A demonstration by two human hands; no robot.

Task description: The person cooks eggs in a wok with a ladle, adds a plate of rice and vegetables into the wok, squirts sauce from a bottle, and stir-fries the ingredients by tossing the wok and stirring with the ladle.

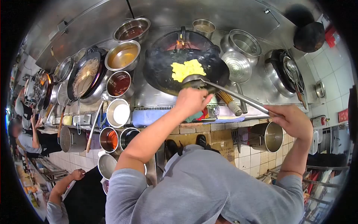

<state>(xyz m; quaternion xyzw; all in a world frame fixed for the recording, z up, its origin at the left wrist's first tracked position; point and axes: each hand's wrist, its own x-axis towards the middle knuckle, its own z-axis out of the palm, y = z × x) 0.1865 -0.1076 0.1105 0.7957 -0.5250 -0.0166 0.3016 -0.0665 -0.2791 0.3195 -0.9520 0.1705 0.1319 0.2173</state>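
Observation:
A black wok [212,69] sits over a burner, with bright yellow scrambled egg [188,70] in it. My right hand [292,121] is wrapped round the end of a long metal ladle handle. The bowl of the ladle [194,78] rests in the wok, against the near side of the egg. At the wok's near edge, my left hand [193,101] is closed on the rim; its fingertips are partly hidden. A bamboo brush [229,102] and a perforated strainer [237,68] lie just right of the wok.
Left of the wok stand metal bowls of yellow liquid [122,56] and dark red sauce [119,83], and a white-filled pot [118,113]. Another wok [85,74] lies farther left. A steel pot [271,137] is low at right. Other people [30,140] stand at left.

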